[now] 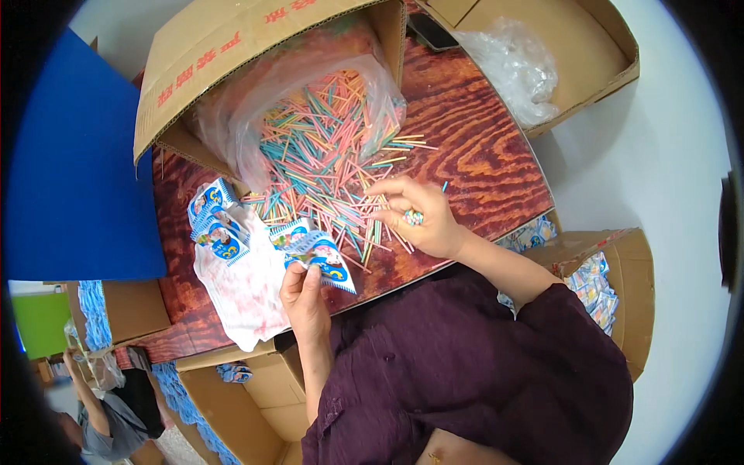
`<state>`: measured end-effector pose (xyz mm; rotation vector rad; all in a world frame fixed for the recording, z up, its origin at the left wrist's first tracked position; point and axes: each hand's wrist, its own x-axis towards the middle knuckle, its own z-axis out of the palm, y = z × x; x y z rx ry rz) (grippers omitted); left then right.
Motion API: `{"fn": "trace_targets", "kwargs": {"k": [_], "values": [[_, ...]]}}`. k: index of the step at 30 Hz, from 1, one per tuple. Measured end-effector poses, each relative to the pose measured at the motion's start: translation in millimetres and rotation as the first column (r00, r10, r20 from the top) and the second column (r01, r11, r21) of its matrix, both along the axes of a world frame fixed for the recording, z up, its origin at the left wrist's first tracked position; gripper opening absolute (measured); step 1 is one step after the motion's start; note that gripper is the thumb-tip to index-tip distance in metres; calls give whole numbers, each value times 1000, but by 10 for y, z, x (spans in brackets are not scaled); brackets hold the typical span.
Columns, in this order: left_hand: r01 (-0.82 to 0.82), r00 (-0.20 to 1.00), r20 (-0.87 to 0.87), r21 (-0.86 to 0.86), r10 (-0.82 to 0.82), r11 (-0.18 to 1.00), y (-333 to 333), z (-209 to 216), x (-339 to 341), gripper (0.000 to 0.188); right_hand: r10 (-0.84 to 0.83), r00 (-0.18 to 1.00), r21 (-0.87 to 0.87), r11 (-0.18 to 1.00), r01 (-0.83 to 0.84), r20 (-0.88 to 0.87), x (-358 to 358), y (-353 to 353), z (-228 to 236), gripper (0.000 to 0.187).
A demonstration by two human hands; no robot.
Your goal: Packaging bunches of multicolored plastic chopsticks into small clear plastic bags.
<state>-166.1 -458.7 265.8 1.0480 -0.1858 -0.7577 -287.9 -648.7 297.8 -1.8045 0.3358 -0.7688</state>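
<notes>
Between the thumb and fingers of my left hand is a small blue and white packet. My right hand is closed round a small bundle of thin coloured sticks, whose ends show in its palm. Its index finger and thumb reach over the near right side of a loose heap of pink, yellow and teal sticks. The heap spills out of a clear plastic bag in a cardboard box lying on its side. More blue and white packets lie on a white cloth left of my left hand.
The cardboard box stands at the back of the reddish wood-grain table. Another box with clear plastic is at the far right. Boxes with packets stand beside the table at right and below. Another person is at lower left.
</notes>
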Motion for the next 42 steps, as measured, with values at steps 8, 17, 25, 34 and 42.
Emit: {"fn": "trace_targets", "kwargs": {"k": [8,17,25,34,42], "values": [[-32,776,613,272,-147,962,10,18,-30,7,40,993,18,999,-43,114,4,65,87,26],[25,693,682,303,-235,953,31,19,-59,9,194,908,882,233,-409,370,410,-60,296,42],[39,684,687,304,-247,952,30,39,-38,9,334,889,865,288,-412,312,610,185,254,44],[-83,800,598,200,-55,976,38,-81,-88,12,650,756,187,755,-629,-80,414,272,232,78],[-38,872,488,125,-28,991,97,-84,-58,19,338,832,76,937,-341,-440,266,334,488,67]]}}
